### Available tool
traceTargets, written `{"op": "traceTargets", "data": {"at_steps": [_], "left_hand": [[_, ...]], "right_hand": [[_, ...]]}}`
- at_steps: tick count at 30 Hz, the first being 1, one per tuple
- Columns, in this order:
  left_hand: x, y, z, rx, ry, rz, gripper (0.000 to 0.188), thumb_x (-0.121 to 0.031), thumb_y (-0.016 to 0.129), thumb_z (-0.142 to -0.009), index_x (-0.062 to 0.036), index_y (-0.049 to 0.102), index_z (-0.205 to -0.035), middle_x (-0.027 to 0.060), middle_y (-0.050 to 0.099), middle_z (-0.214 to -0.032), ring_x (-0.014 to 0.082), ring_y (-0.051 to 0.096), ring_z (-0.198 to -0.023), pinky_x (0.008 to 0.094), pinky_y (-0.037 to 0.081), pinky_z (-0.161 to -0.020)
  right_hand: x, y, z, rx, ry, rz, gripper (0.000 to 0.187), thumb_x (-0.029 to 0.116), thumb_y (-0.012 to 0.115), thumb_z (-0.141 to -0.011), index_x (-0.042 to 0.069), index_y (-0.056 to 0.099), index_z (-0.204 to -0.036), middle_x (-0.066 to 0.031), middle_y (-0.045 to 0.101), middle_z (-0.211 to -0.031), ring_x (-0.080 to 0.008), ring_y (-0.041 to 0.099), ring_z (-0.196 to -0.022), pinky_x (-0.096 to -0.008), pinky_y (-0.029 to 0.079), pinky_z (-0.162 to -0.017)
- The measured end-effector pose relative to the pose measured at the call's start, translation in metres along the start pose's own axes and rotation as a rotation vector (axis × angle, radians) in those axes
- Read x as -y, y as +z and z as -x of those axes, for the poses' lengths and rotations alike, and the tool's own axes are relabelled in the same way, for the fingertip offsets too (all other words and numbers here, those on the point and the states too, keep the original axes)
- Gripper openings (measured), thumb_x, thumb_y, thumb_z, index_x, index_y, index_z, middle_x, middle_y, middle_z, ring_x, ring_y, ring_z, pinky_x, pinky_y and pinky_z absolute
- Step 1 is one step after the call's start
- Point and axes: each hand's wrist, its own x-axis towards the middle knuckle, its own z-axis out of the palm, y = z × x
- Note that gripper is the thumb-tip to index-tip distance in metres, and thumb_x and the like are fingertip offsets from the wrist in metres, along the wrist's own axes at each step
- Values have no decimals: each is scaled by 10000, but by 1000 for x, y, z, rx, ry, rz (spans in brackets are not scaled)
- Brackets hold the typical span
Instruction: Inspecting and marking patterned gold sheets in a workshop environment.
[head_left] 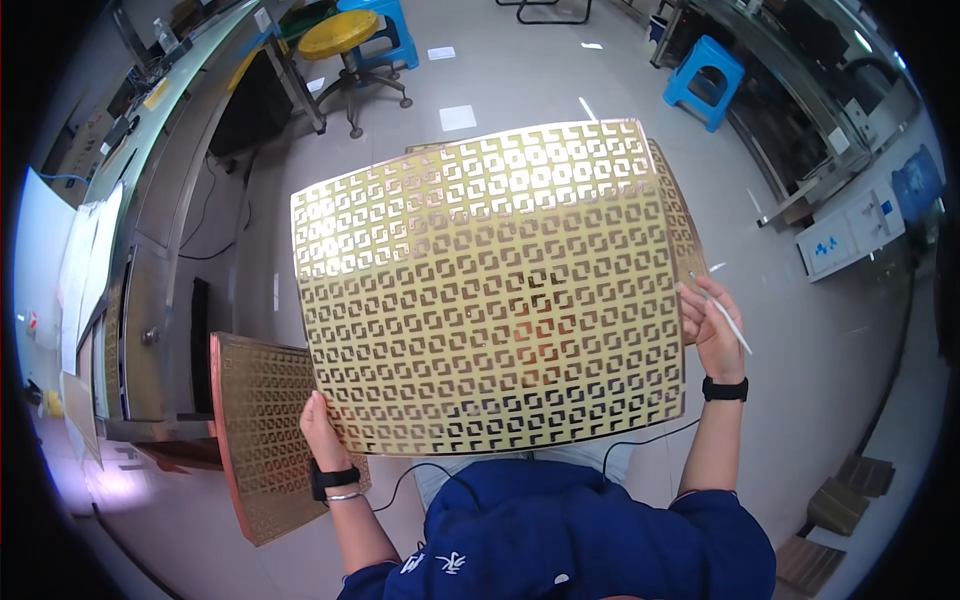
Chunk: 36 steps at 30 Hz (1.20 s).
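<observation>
A large thin circuit board panel [490, 300], yellowish with rows of shiny copper L-shaped pads, is held up in front of me, tilted. My left hand [322, 432] grips its lower left corner. At the right edge, my right hand [712, 318] has its fingers closed on the panel. A slim white pen-like tool [732, 322] is also in that hand, pointing down to the right. Behind the held panel, part of another patterned panel [680, 215] shows along the right side; the rest of it is hidden.
A thick stack of similar panels [265, 440] stands at my lower left. Along the left runs a metal workbench [150, 260] with papers [92, 270]. Ahead are a yellow round stool [338, 36] and a blue stool [705, 80]. A white cabinet [850, 238] stands at right.
</observation>
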Motion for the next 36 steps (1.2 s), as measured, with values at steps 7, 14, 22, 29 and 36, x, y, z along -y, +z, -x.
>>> {"op": "traceTargets", "data": {"at_steps": [7, 14, 22, 29, 36], "left_hand": [[-28, -14, -65, 117, -43, -293, 317, -274, 467, -964, -12, 608, -854, -3, 618, -779, 55, 538, -663, 207, 429, -614], [-37, 7, -111, 218, 19, -575, 315, -270, 514, -943, -70, 543, -701, -77, 474, -561, 16, 397, -470, 186, 314, -445], [-70, 83, -68, 225, 795, -1216, 352, -35, 514, -872, 18, 477, -1218, 157, 548, -1129, 294, 525, -1054, 377, 413, -902], [-34, 237, 38, 896, 665, -1080, 428, -120, 567, -841, -91, 496, -1262, 188, 423, -1345, 369, 370, -1268, 438, 303, -1045], [-1, 267, 74, 1032, 708, -1342, 499, -182, 563, -822, -123, 465, -1309, 177, 293, -1439, 408, 210, -1338, 549, 80, -1090]], "right_hand": [[-18, 13, 46, 56, 138, 395, 383, 172, 427, -961, -40, 424, -1280, -212, 545, -1215, -254, 580, -1073, -307, 503, -849], [-7, -19, 54, -29, 67, 632, 393, 248, 391, -986, -34, 473, -1247, -145, 635, -1018, -153, 619, -881, -257, 490, -757], [-14, -4, -19, -29, -345, 1057, 174, 96, 533, -851, -6, 629, -955, -141, 616, -843, -264, 585, -762, -331, 461, -704], [-40, -18, -47, 123, -417, 1019, 186, 95, 638, -794, 17, 641, -963, -131, 621, -904, -279, 582, -842, -343, 463, -747], [-54, -33, -52, 162, -493, 1100, 235, 62, 668, -752, 20, 642, -982, -117, 636, -1016, -270, 597, -937, -353, 477, -813]]}}
